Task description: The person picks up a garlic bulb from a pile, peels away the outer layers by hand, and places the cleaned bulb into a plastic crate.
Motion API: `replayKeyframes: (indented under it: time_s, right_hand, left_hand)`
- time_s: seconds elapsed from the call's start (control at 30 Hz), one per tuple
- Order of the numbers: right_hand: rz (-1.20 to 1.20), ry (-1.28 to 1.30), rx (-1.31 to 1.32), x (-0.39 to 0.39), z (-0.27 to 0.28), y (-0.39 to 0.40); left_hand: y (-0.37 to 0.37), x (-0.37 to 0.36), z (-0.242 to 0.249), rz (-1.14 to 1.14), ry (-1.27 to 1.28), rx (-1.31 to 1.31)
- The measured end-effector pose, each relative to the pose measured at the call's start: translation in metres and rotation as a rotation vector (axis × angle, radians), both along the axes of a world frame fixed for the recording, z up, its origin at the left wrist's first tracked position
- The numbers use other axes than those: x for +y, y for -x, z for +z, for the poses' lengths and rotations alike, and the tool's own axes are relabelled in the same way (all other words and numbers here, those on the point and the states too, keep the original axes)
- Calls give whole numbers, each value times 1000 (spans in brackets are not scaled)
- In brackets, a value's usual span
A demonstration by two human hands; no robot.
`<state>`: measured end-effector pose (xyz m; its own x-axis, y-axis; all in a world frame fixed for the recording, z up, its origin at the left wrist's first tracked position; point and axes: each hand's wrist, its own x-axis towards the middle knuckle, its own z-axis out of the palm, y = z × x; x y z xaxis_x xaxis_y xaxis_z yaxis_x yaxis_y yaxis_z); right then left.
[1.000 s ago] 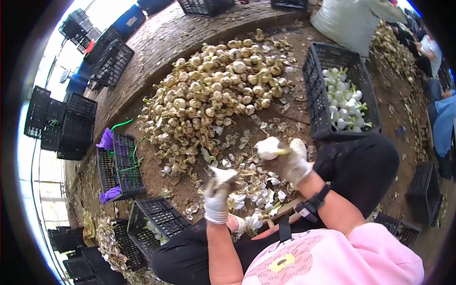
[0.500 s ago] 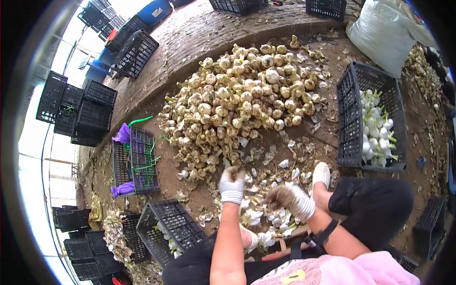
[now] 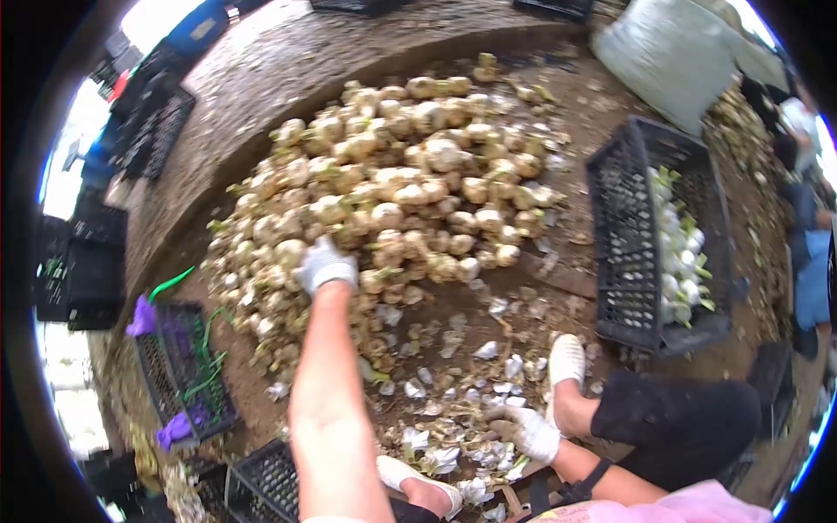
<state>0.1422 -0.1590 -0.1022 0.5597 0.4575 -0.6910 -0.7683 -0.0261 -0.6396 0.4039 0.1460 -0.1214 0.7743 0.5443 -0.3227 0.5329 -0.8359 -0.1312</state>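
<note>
A big heap of unpeeled garlic bulbs [image 3: 445, 157] lies on the dirt floor. My left hand [image 3: 327, 264], in a white glove, reaches onto the near left part of the heap; its fingertips are among the bulbs and what they hold, if anything, is hidden. My right hand [image 3: 526, 431], in a glove with dirty fingers, is low over the peeled skins [image 3: 436, 458] near my shoe, its fingers curled together and their contents too small to name. To the right, a black crate [image 3: 628, 253] holds clean white bulbs [image 3: 676, 253].
A white sack [image 3: 663, 61] stands behind the crate. At the left is a crate [image 3: 187, 370] with purple and green ties; another black crate [image 3: 270, 479] sits by my left leg. Crates and a blue container [image 3: 196, 30] are upper left. Another person's blue clothing [image 3: 813, 279] shows far right.
My left hand has moved forward and left from the heap's near edge onto the bulbs. My right hand has gone lower, closer to the skins. The whole view has shifted and tilted.
</note>
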Motion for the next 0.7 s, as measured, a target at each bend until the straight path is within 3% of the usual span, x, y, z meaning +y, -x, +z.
replayKeyframes:
  time_s: [0.03,0.07,0.13,0.2,0.23,0.27,0.3,0.33,0.37,0.4,0.47,0.5,0.53,0.6,0.67,0.7]
  right_hand:
    - [-106,-98,68,0,-5,4]
    - [48,80,-67,-1,-6,1]
    - [-7,136,-131,1,8,-5]
    - [-112,141,-194,1,21,-10]
    - [-271,24,-160,3,18,-7]
    - [-393,-76,-59,2,27,-8]
    - [-384,-59,-99,1,33,-9]
    - [-372,-44,-136,1,37,-8]
    - [-377,-82,-150,1,35,-4]
    - [-367,-17,-389,6,18,4]
    - [-376,-191,-184,7,27,11]
    - [-244,-53,-319,0,35,13]
    - [-400,-294,-236,4,35,19]
    - [-247,-376,-293,6,25,20]
    - [-12,-269,-308,-3,75,16]
    - [-21,-303,-253,0,77,20]
  left_hand:
    - [2,7,-8,-45,44,-160]
    - [13,7,-15,-86,94,-323]
    - [36,-16,28,-82,227,-445]
    - [87,-51,46,-171,355,-736]
    - [118,-80,61,-149,530,-710]
    - [153,-95,52,-286,409,-693]
    - [185,-122,61,-358,549,-733]
    - [215,-135,59,-550,488,-714]
    - [244,-154,72,-451,594,-612]
    - [267,-171,85,-391,642,-538]
    - [302,-185,90,-393,596,-562]
    - [312,-184,95,-415,609,-646]
    - [319,-181,103,-424,613,-731]
    - [332,-167,115,-404,721,-733]
    - [345,-158,124,-304,751,-747]
    - [350,-159,133,-325,707,-805]
